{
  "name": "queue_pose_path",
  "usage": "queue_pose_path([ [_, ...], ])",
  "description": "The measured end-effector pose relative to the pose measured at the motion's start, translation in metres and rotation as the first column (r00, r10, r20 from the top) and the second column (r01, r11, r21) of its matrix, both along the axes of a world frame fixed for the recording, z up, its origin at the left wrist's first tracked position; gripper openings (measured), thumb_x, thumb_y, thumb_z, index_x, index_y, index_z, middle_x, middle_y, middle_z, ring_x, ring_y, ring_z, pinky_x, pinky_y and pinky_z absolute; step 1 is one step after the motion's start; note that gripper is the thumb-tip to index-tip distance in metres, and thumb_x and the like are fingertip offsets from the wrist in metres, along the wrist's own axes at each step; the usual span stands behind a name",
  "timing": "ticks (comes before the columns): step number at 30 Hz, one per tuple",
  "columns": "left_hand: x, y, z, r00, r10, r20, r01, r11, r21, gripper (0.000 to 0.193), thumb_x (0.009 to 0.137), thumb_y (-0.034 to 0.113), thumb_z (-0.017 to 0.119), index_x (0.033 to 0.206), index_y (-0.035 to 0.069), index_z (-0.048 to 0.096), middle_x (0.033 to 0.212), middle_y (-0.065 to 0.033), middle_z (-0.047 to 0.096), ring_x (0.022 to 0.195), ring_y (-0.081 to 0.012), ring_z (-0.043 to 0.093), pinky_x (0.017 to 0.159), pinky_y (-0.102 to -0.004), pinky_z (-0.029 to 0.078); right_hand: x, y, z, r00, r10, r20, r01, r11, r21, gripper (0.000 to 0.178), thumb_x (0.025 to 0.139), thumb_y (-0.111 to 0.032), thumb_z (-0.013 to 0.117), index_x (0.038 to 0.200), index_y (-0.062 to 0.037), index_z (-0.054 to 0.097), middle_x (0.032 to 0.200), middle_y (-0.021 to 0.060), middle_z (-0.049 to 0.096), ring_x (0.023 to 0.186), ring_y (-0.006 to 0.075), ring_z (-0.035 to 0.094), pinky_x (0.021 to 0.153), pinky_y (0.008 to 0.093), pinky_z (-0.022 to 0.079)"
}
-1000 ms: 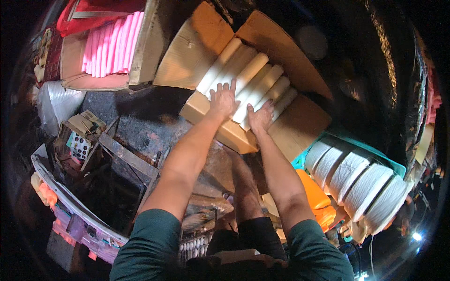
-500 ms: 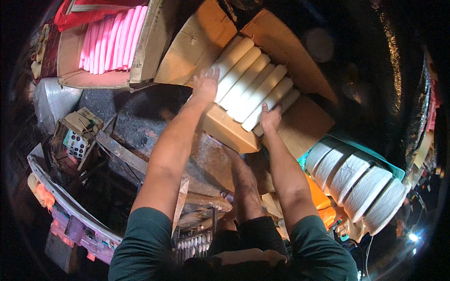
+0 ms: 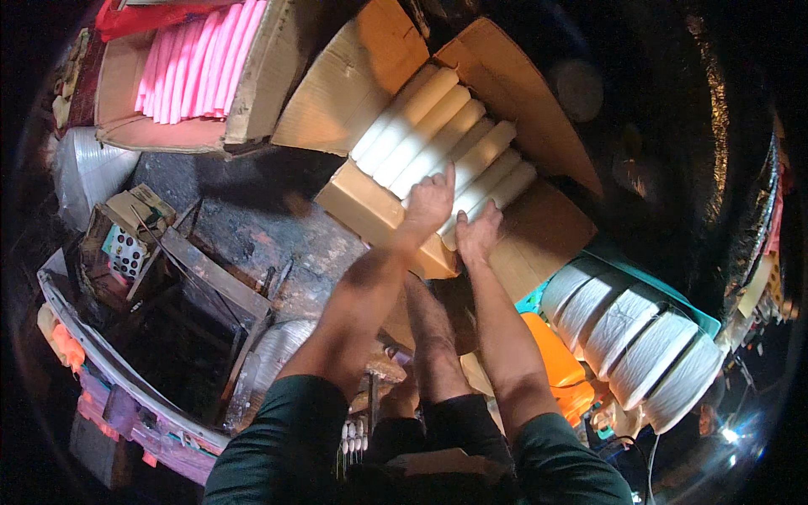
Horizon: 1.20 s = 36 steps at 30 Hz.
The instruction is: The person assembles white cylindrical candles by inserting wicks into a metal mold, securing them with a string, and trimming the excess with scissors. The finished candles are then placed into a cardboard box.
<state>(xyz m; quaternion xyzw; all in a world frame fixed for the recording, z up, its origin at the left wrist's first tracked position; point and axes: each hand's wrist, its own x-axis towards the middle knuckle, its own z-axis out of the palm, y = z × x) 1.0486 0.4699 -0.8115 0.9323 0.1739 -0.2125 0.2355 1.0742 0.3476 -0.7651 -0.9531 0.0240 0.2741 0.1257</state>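
Thick white candles [image 3: 418, 137] lie side by side in an open cardboard box [image 3: 370, 202], their near ends facing me. My left hand [image 3: 431, 202] rests on the near ends of the middle candles, one finger stretched out along them and the others partly bent. Just right of it, my right hand [image 3: 480, 234] touches the candle ends at the box's near right corner, thumb and fingers apart. Neither hand has lifted a candle. The undersides of the fingers are hidden.
At the upper left stands a box [image 3: 240, 126] of pink candles [image 3: 198, 63]. Large white thread spools [image 3: 627, 337] sit in a teal crate [image 3: 694, 316] on the right, beside an orange plastic container [image 3: 551, 362]. A wooden frame [image 3: 215, 273] stands lower left.
My left hand has moved right, from the box's left side onto the middle candles. My right hand has shifted slightly down toward the near corner. The left-hand candles have slid a little left.
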Motion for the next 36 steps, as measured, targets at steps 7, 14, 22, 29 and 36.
queue_pose_path([
  [7, -0.033, 0.086, 0.002, 0.986, 0.082, 0.142, -0.100, 0.987, 0.123, 0.072, 0.098, 0.022, 0.059, 0.158, -0.003, 0.029, 0.119, -0.0178, 0.061, 0.111, -0.0306, 0.062, 0.080, -0.0436, 0.061, -0.020, 0.026, -0.012, 0.967, 0.065, -0.245, 0.007, 0.960, 0.279, 0.068, 0.088, -0.029, 0.076, 0.142, 0.0053, 0.053, 0.124, 0.0252, 0.065, 0.109, 0.0376, 0.066, 0.100, 0.0427, 0.051],
  [14, -0.019, 0.104, 0.041, 0.976, 0.039, -0.212, 0.015, 0.969, 0.245, 0.073, 0.097, 0.023, 0.059, 0.161, 0.004, 0.030, 0.134, -0.0196, 0.056, 0.121, -0.0406, 0.057, 0.093, -0.0568, 0.052, -0.065, 0.016, 0.011, 0.890, 0.194, -0.413, -0.073, 0.954, 0.292, 0.050, 0.090, -0.033, 0.074, 0.127, -0.0011, 0.064, 0.100, 0.0159, 0.069, 0.092, 0.0299, 0.066, 0.086, 0.0404, 0.053],
  [22, -0.206, -0.013, 0.133, 0.934, 0.350, -0.076, -0.338, 0.931, 0.138, 0.070, 0.093, 0.032, 0.063, 0.154, 0.003, 0.041, 0.144, -0.0243, 0.053, 0.130, -0.0416, 0.052, 0.110, -0.0597, 0.038, -0.095, -0.007, 0.096, 0.821, 0.359, -0.444, -0.218, 0.915, 0.339, 0.044, 0.089, -0.033, 0.073, 0.115, 0.0019, 0.066, 0.101, 0.0272, 0.072, 0.099, 0.0413, 0.071, 0.088, 0.0484, 0.053],
  [29, -0.449, -0.159, 0.281, 0.627, 0.489, -0.606, -0.675, 0.729, -0.111, 0.053, 0.087, 0.031, 0.068, 0.129, -0.001, 0.063, 0.128, -0.0263, 0.067, 0.122, -0.0436, 0.063, 0.105, -0.0566, 0.049, -0.160, -0.036, 0.196, 0.479, 0.827, -0.293, -0.556, 0.544, 0.628, 0.049, 0.092, -0.039, 0.070, 0.120, 0.0006, 0.065, 0.106, 0.0266, 0.069, 0.107, 0.0425, 0.067, 0.094, 0.0488, 0.052],
  [36, -0.591, -0.297, 0.347, 0.093, 0.859, -0.504, -0.995, 0.104, -0.007, 0.063, 0.086, 0.041, 0.073, 0.132, 0.001, 0.061, 0.136, -0.0277, 0.061, 0.129, -0.0423, 0.057, 0.112, -0.0519, 0.044, -0.255, -0.020, 0.293, -0.330, 0.812, -0.482, -0.551, 0.249, 0.796, 0.063, 0.094, -0.052, 0.063, 0.134, -0.0033, 0.056, 0.128, 0.0229, 0.059, 0.124, 0.0393, 0.055, 0.105, 0.0519, 0.043],
])
